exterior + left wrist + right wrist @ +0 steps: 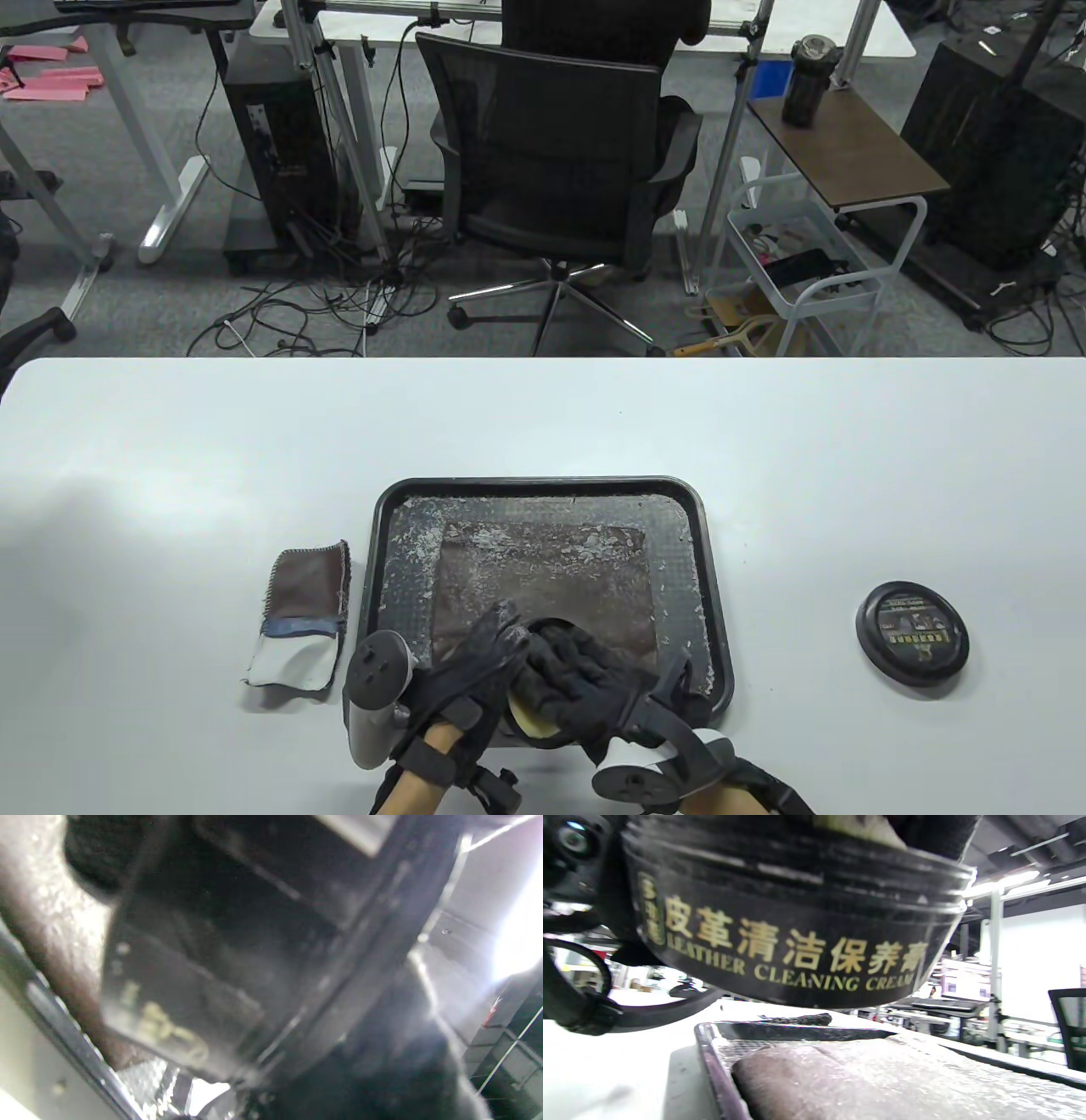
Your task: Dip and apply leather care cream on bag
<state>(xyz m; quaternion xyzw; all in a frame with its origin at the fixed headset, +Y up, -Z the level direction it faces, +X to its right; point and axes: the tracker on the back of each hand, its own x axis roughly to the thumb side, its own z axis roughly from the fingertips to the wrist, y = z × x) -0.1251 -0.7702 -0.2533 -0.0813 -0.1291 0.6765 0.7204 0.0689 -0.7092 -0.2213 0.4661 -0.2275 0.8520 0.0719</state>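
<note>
A brown leather bag flecked with white cream lies flat in a black tray. My left hand grips a black jar of leather cleaning cream just above the tray's near edge. My right hand holds a pale yellow sponge and presses it down into the jar's open top. The sponge's edge shows over the jar's rim in the right wrist view. The bag lies right under the jar. The left wrist view is blurred and shows the dark jar close up beside the bag.
The jar's black lid lies on the white table to the right of the tray. A folded brown and white cloth lies left of the tray. An office chair and a small cart stand beyond the table's far edge.
</note>
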